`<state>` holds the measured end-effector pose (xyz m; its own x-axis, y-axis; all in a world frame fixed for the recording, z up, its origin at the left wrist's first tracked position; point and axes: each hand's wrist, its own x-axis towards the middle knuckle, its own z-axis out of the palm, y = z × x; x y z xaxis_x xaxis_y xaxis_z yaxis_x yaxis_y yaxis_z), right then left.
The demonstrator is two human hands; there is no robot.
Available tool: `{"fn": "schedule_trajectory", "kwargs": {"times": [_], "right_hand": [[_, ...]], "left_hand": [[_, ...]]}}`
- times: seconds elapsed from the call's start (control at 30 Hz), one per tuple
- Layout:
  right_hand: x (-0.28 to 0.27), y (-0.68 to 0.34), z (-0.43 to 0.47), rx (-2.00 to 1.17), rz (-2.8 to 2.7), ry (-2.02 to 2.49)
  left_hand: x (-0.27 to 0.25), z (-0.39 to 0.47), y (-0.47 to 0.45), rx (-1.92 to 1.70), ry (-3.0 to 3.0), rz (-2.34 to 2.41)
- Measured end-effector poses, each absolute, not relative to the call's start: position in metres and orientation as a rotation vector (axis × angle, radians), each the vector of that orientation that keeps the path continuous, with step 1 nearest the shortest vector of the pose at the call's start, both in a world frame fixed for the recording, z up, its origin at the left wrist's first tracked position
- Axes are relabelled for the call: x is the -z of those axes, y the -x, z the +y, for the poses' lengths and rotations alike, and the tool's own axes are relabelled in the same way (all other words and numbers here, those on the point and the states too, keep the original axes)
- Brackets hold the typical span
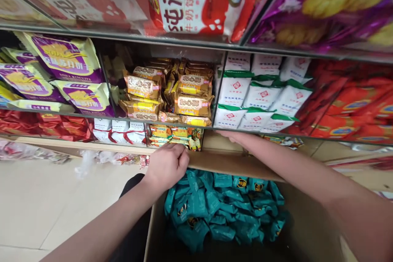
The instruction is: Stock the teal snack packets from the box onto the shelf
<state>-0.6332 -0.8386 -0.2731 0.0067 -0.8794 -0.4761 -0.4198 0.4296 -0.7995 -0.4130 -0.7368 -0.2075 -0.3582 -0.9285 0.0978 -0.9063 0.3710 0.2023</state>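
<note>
My left hand (168, 161) has its fingers curled together over the edge of the cardboard box (233, 164), their tips out of sight. My right hand (231, 135) is tucked into the lower compartment (219, 142); the shelf above hides its fingers, so I can't tell whether they are apart, together or clamped on anything. The teal packets (221, 204) lie heaped inside the box, below my hands. Some carry a yellow-and-black emblem, but their lettering is too small to read, and the box's near end is dark and cut off.

On the middle shelf, purple-and-cream packs (69, 59) say "SODA BISCUITS". Beside them, brown packs (193, 104) bear characters I can't make out surely. The white-and-green packets (236, 90) show a red diamond over tiny print. Above, a red bag (211, 2) reads "牛奶饼干", its top cut off by the view. Red packs (353, 102) at the right are too blurred to read.
</note>
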Motion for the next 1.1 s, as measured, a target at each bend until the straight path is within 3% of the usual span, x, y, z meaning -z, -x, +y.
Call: {"fn": "schedule_trajectory", "kwargs": {"times": [0.2, 0.27, 0.37, 0.5, 0.6, 0.77, 0.87, 1.0, 1.1], "right_hand": [[0.194, 0.668, -0.731, 0.459, 1.656, 1.478], [0.181, 0.671, -0.68, 0.559, 1.531, 1.994], [0.203, 0.663, -0.624, 0.406, 1.497, 2.273], [0.271, 0.643, -0.618, 0.177, 1.777, 2.12], [0.296, 0.636, -0.631, 0.209, 1.856, 2.089], [0.281, 0.641, -0.623, 0.419, 1.882, 2.039], [0.262, 0.642, -0.608, 0.637, 1.918, 1.899], [0.245, 0.628, -0.591, 1.238, 1.695, 1.264], [0.243, 0.615, -0.584, 1.457, 1.463, 0.854]], "left_hand": [[0.206, -0.738, 0.415, 0.133, -1.656, -2.438], [0.205, -0.738, 0.417, 0.112, -1.675, -2.44], [0.202, -0.736, 0.419, 0.056, -1.703, -2.449], [0.202, -0.735, 0.419, 0.034, -1.66, -2.456], [0.2, -0.735, 0.415, 0.064, -1.58, -2.407], [0.196, -0.699, 0.417, 0.135, -1.043, -2.259], [0.211, -0.655, 0.441, 0.581, -1.028, -2.105], [0.236, -0.614, 0.479, 1.593, -1.167, -1.611], [0.237, -0.61, 0.487, 1.911, -1.139, -1.403]]}}
